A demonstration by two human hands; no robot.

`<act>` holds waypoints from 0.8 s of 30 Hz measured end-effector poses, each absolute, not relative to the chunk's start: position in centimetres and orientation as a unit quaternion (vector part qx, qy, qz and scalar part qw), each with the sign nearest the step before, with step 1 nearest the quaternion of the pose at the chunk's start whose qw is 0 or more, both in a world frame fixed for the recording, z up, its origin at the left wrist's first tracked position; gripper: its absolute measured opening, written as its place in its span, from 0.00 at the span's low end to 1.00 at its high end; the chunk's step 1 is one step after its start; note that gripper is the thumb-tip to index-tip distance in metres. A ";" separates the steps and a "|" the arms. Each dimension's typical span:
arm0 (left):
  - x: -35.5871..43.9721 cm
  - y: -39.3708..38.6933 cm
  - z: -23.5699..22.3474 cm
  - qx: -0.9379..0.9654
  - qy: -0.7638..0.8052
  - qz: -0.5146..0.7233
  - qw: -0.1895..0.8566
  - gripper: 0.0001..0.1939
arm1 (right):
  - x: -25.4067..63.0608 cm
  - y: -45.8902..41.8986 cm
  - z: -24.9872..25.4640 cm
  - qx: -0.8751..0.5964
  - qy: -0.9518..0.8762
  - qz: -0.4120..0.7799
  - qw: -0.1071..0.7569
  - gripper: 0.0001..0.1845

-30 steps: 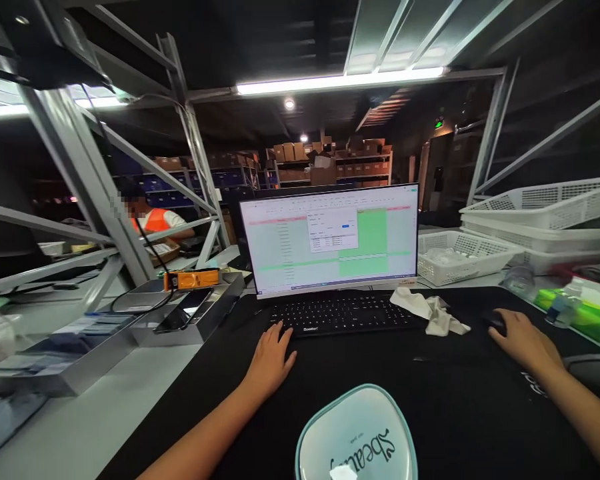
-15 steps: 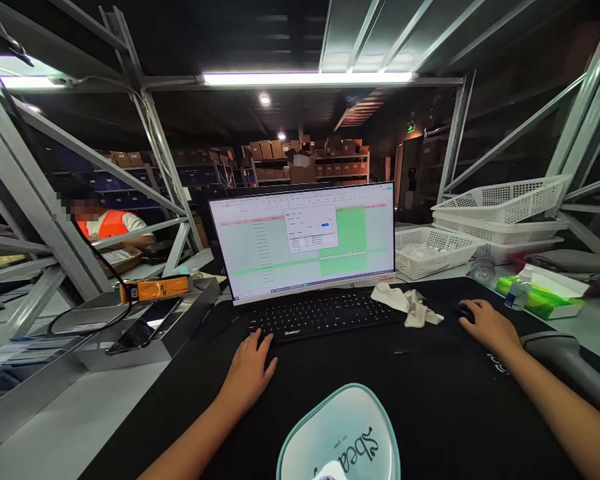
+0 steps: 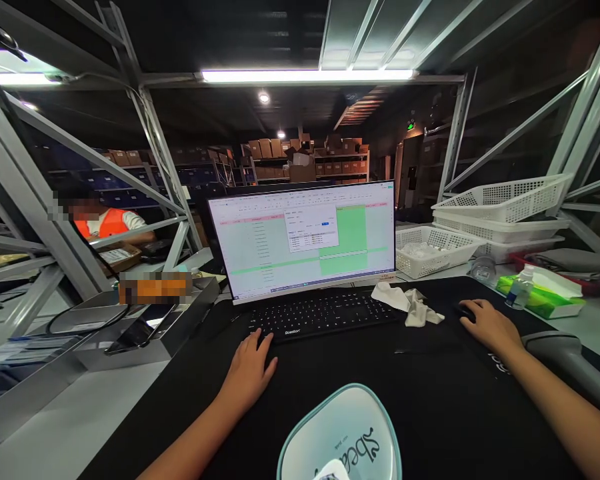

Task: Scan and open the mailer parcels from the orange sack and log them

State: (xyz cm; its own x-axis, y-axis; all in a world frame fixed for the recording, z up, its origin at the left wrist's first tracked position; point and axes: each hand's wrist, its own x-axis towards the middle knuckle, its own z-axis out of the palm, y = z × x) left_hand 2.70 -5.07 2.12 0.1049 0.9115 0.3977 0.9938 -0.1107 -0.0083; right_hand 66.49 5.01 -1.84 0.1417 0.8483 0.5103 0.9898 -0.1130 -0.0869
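My left hand [image 3: 250,368] rests at the lower left corner of a black keyboard [image 3: 325,313], its fingers stretched out over the end keys and nothing held. On the right, my right hand [image 3: 487,323] curves over a black computer mouse [image 3: 464,311], most of which is hidden under the palm and fingers. Behind the keyboard stands a monitor [image 3: 260,260] with a spreadsheet and a small dialog window on its screen. A crumpled whitish cloth [image 3: 410,305] lies between the keyboard and the mouse.
A grey handheld scanner [image 3: 555,343] lies beside my right forearm. White perforated baskets [image 3: 500,200], a tissue pack [image 3: 545,300] and a small bottle [image 3: 520,288] stand at right. In front is a pale lidded object [image 3: 350,420]. A phone [image 3: 133,337] rests left; a person in an orange vest [image 3: 113,223] sits beyond.
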 end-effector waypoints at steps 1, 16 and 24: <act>2.7 -5.1 2.2 -0.730 -0.652 -0.147 0.140 0.26 | 66.5 5.0 -1.8 -0.726 -0.633 -0.170 0.207 0.25; 2.8 -5.0 2.1 -0.729 -0.657 -0.123 0.149 0.27 | 67.0 5.3 -1.9 -0.724 -0.638 -0.160 0.208 0.26; 2.7 -5.1 2.1 -0.728 -0.657 -0.118 0.155 0.27 | 67.7 6.1 -3.0 -0.709 -0.641 -0.168 0.240 0.25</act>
State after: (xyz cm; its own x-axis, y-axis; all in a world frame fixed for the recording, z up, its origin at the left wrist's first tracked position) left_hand 2.72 -5.06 2.11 0.1080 0.9205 0.3755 0.9937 -0.0883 -0.0694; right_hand 67.65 6.14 -2.99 0.1208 0.8288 0.5463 0.9902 -0.0616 -0.1255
